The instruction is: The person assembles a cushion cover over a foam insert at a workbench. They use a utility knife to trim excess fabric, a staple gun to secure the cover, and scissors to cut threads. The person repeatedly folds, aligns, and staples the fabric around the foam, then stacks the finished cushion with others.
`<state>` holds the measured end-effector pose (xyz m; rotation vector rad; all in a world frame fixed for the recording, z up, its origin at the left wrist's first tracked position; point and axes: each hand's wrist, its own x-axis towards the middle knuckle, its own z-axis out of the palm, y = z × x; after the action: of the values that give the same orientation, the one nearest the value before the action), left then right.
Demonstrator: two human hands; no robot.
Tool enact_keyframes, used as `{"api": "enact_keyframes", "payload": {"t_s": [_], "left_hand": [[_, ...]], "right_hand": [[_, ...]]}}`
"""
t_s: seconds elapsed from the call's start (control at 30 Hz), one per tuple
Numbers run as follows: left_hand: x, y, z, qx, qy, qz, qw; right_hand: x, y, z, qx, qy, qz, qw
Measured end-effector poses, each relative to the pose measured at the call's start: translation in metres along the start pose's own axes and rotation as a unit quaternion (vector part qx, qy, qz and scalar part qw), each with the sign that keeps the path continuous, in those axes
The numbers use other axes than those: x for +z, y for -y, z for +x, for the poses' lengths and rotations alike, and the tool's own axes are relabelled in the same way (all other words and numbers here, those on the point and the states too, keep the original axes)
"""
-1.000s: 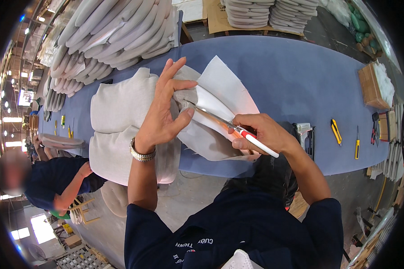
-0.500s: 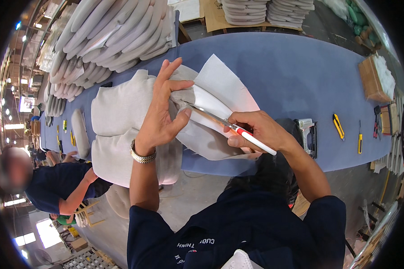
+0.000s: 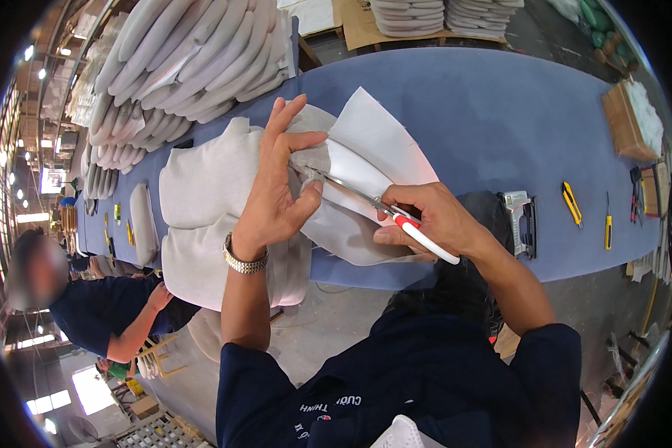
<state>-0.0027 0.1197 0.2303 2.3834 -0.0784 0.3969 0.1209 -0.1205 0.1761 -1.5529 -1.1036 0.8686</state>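
Light grey fabric lies folded over the end of a padded cushion on the blue table, with a white flap standing up. My left hand holds the fabric, index finger and thumb on either side of a small bunched spot, other fingers raised. In my right hand is a pair of scissors with red and white handles. The blades point left, their tips in the fabric between my left thumb and index finger. The handle loops are partly hidden by my right fingers.
On the blue table, a staple gun, yellow utility knife and yellow screwdriver lie to the right, near a cardboard box. Stacked grey cushions rise at back left. Another person works at left.
The whole view has shifted slightly to the right. Both hands stay almost in place on the fabric, the scissors' tips still at the same bunched spot.
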Motion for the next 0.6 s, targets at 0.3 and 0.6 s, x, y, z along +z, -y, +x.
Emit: {"api": "enact_keyframes", "payload": {"t_s": [0.3, 0.6], "left_hand": [[0.001, 0.001, 0.004, -0.002, 0.0, -0.011, 1.0], [0.006, -0.001, 0.011, 0.008, -0.003, -0.001, 1.0]], "right_hand": [[-0.007, -0.004, -0.004, 0.038, 0.029, 0.059, 0.997], [-0.016, -0.007, -0.008, 0.075, 0.061, 0.12, 0.988]]}}
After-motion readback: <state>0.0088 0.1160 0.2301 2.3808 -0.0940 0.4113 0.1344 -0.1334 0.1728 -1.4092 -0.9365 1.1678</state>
